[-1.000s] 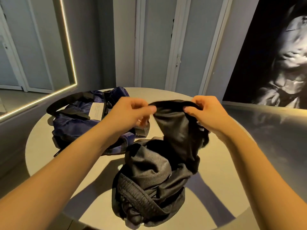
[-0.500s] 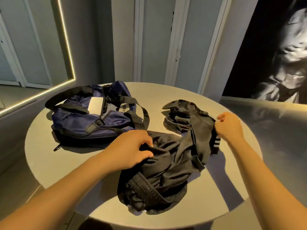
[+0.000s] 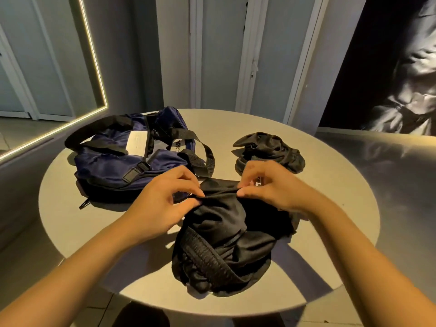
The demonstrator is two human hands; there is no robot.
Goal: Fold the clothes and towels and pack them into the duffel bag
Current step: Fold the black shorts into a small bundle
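My left hand [image 3: 162, 204] and right hand [image 3: 266, 185] are each pinching the top edge of the black garment [image 3: 226, 244], heaped at centre frame; duffel bag [image 3: 113, 161] lying at left. Risk: the tangled heap is sitting near the table [image 3: 70, 208] rim and may slide off.

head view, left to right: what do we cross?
Mirror with lit edge → navy blue fabric duffel bag → left hand → right hand → dark wall picture. Left out because they overlap the hands: black crumpled garment, smaller black crumpled bundle.
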